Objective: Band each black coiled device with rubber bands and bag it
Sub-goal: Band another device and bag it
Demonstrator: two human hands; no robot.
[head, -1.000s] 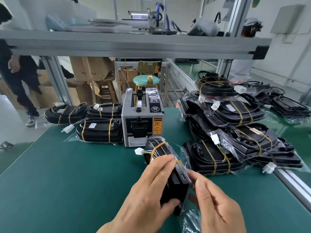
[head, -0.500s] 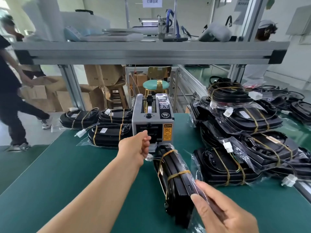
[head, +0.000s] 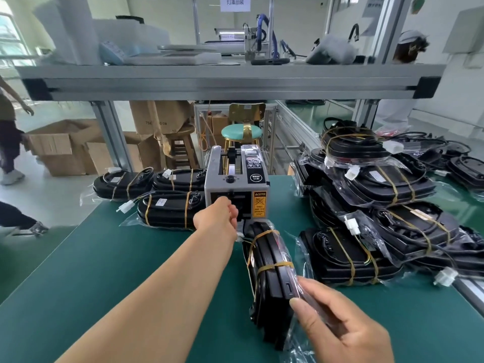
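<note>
A black coiled device (head: 269,273) with two yellowish rubber bands stands on edge in a clear plastic bag on the green mat. My right hand (head: 340,320) grips its near end through the folded bag flap. My left hand (head: 220,214) is stretched out to the front slot of the grey tape dispenser (head: 237,191), fingers curled at the outlet; whether they pinch tape is hidden.
Three bagged, banded devices (head: 167,209) lie left of the dispenser. A tall pile of bagged devices (head: 377,205) fills the right side up to the table's metal rail (head: 471,286). An aluminium shelf beam (head: 230,79) runs overhead. A person walks at far left.
My left hand left the device and reached forward to the tape dispenser's outlet. My right hand stayed on the device's near end. The view tilted up a little.
</note>
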